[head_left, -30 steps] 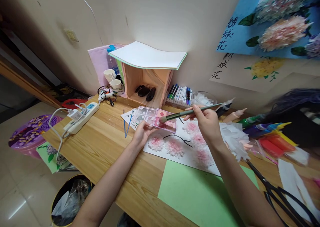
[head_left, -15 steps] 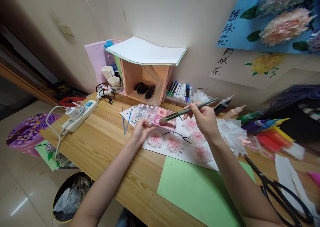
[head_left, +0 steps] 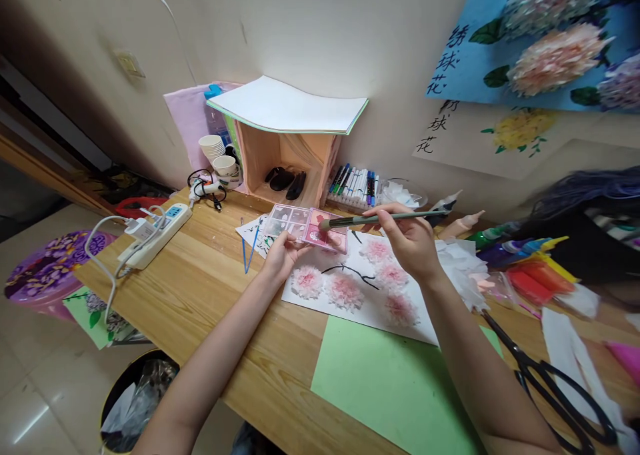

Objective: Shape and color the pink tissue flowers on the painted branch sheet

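Green sheet [head_left: 400, 388]: nearest, below both forearms.
White sheet [head_left: 370, 301]: under both hands, bearing pink paper flowers [head_left: 345, 289].
Left hand [head_left: 281, 255]: fingers clasp near edge of makeup palette [head_left: 306, 227], raised off sheet.
Right hand [head_left: 413, 241]: pinches brush [head_left: 380, 219]; bristle tip over palette's pink pans.
Marker pens [head_left: 355, 187]: beyond palette, at wall.

Wooden table [head_left: 210, 288], light grain, set against the wall. Near left corner: white power strip [head_left: 155, 235] with plugged cables. Along far edge: stacked paper cups [head_left: 213, 149], open wooden box [head_left: 285, 168] topped with a paper pad [head_left: 290, 105], row of markers [head_left: 355, 187]. At centre: white sheet [head_left: 370, 301] bearing pink paper flowers [head_left: 345, 289]. At near edge: green sheet [head_left: 395, 388]. Toward right edge: black scissors [head_left: 550, 381], white paper scraps [head_left: 465, 268].
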{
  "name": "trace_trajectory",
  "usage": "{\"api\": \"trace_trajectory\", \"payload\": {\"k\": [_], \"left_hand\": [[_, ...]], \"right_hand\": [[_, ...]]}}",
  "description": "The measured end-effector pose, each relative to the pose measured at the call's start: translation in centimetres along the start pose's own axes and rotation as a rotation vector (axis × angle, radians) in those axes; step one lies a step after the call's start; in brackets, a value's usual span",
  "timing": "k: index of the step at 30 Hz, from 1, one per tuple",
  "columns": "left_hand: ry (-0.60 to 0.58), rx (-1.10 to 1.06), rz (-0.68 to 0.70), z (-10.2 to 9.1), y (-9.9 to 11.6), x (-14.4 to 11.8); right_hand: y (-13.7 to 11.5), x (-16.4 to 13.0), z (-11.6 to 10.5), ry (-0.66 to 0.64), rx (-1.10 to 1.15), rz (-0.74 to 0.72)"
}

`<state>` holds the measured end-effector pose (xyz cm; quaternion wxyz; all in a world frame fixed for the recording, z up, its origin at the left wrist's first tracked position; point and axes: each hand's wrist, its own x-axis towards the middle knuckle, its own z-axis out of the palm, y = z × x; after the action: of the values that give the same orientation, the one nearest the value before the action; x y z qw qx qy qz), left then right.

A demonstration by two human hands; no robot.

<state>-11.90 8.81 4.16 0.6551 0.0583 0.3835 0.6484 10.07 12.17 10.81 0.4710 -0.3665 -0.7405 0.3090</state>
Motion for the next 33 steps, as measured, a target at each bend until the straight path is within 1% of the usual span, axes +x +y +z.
{"api": "trace_trajectory", "payload": {"k": [3,5,8,10,13,18,22,27,31,33], "left_hand": [[0.007,0.044,0.006,1.0,-0.3,1.2],[0.008,0.065,0.013,1.6,-0.5,1.9],[0.01,0.081,0.029,2.3,-0.8,2.5],[0.007,0.087,0.037,2.6,-1.1,2.7],[0.008,0.089,0.051,2.7,-1.5,2.7],[0.024,0.095,0.06,2.9,-1.8,2.8],[0.033,0.101,0.064,3.0,-1.7,3.1],[0.036,0.104,0.066,2.8,-1.7,3.5],[0.042,0.104,0.074,2.8,-1.6,3.6],[0.043,0.103,0.084,2.7,-1.5,3.6]], "right_hand": [[0.3,0.2,-0.9,-0.065,-0.112,-0.033],[0.4,0.3,-1.3,-0.057,-0.167,-0.056],[0.3,0.4,-1.7,-0.01,-0.173,-0.066],[0.2,0.4,-1.7,-0.024,-0.179,-0.085],[0.1,0.4,-1.7,-0.082,-0.217,-0.124],[0.1,0.4,-1.7,-0.086,-0.23,-0.169],[0.3,0.4,-1.9,-0.167,-0.264,-0.167],[0.3,0.3,-2.0,-0.134,-0.265,-0.188],[0.1,0.3,-1.8,-0.198,-0.256,-0.177],[0.0,0.3,-2.1,-0.184,-0.264,-0.17]]}}
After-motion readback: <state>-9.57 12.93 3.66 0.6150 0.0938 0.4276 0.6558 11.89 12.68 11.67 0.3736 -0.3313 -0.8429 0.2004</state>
